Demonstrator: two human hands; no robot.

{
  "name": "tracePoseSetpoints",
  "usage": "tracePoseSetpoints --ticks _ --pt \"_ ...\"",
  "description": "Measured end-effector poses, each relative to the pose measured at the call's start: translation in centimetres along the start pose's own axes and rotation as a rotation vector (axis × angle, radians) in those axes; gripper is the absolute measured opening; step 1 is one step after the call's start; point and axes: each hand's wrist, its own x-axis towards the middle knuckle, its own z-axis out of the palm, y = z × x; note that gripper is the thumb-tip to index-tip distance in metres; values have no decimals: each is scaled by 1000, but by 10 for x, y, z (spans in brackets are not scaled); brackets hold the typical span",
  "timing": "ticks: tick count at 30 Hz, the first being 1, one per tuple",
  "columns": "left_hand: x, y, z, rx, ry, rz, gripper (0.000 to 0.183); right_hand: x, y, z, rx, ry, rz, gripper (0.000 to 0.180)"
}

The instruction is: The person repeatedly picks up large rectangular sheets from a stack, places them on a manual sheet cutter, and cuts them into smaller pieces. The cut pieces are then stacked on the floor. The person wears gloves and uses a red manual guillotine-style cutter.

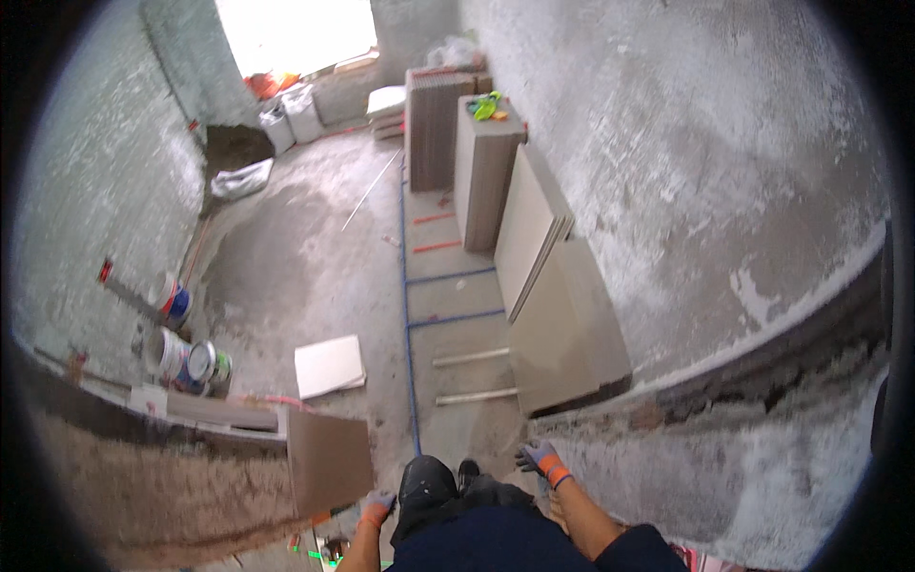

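Observation:
My right hand [537, 460], in a grey and orange work glove, is beside the broken end of the right-hand wall [686, 465], its fingers apart and nothing seen in them. Whether it touches the wall is unclear. Low beside my left leg hangs my left hand [383, 500], gloved alike; its fingers are too small to read, and no held thing shows. Near it stands a brown board [330, 461] at the left side of the opening. Ahead on the right, large tiles [561, 329] lean against the plastered wall [665, 214].
Blue pipes [405, 286] run along the floor with side branches. Beyond the leaning tiles stand packed stacks [490, 179]. White flat sheets [329, 366] lie on the floor at left, past them several buckets [209, 361]. White sacks [300, 114] stand below the window.

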Motion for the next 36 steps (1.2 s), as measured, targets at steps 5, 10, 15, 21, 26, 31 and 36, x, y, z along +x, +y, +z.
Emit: tracePoseSetpoints --ticks 5,10,15,21,26,31,36 --pt "269 63 -203 -295 -44 -129 44 6 -13 -12 217 148 -17 28" --pt "473 159 -361 184 403 484 42 37 27 -23 638 442 22 28" --pt "665 233 -453 424 618 802 47 94 30 27 916 801 132 38" --pt "761 251 -477 541 456 1004 45 72 -96 167 1005 888 106 35" --pt "780 245 -488 629 431 1120 33 72 -173 231 1223 912 208 31" --pt "803 244 -499 757 146 1207 27 93 -148 258 1298 950 258 28" --pt "876 210 -506 1098 -169 1179 21 103 -130 314 1557 1018 198 26"
